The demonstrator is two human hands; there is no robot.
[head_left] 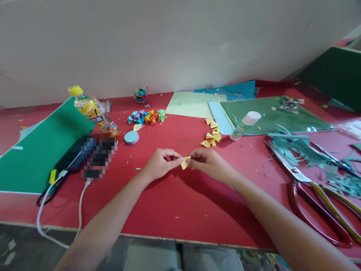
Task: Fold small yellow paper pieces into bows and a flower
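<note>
A small piece of yellow paper (184, 163) is pinched between my two hands above the red table (169, 210). My left hand (163, 162) grips its left edge with thumb and forefinger. On the other edge, the fingertips of my right hand (208, 162) are closed, partly hiding the paper. Beyond my right hand lies a cluster of folded yellow paper pieces (213, 135). Past my left hand are a stack of round paper discs (131, 137), a loose yellow paper piece (137, 127) and a row of colourful folded paper pieces (146, 117).
A glue stick (244, 125) stands by green sheets in a clear sleeve (270, 113). Large scissors (299, 177) and teal paper scraps (307, 150) lie right. At left are a drink bottle (96, 113), a phone (100, 158), a black power bank (75, 152) and a white cable (80, 207).
</note>
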